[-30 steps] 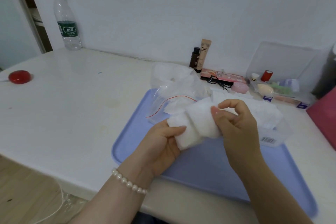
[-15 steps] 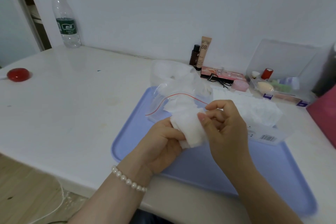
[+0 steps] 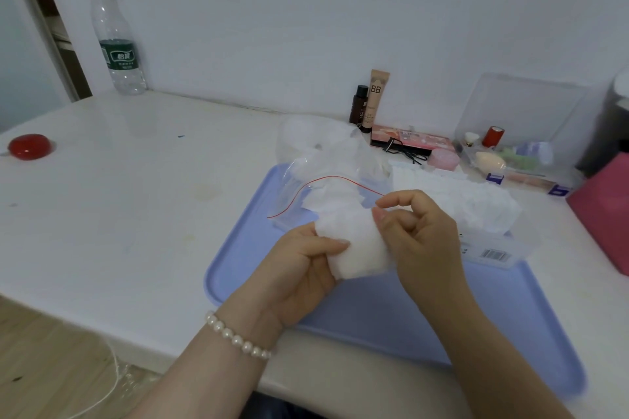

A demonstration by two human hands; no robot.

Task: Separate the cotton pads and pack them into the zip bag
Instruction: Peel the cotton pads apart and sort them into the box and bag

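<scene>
My left hand (image 3: pixel 301 269) grips a stack of white cotton pads (image 3: pixel 357 245) above the lilac tray (image 3: pixel 374 309), thumb across the front. My right hand (image 3: pixel 418 235) pinches the stack's upper right edge with thumb and forefinger. Behind them lies the clear zip bag (image 3: pixel 323 180) with a red seal line, its mouth facing me and several pads inside. A clear box of more white pads (image 3: pixel 476 211) sits to the right on the tray.
A water bottle (image 3: pixel 117 44) stands at the back left and a red round object (image 3: pixel 30 145) at the left table edge. Cosmetics tubes (image 3: pixel 371 100), a palette (image 3: pixel 412 141), a clear organiser box (image 3: pixel 517 146) and a pink box (image 3: pixel 606 214) line the back right.
The stack was spread wide between both hands, then drawn together. My right hand has moved to the stack's top edge and pinches it.
</scene>
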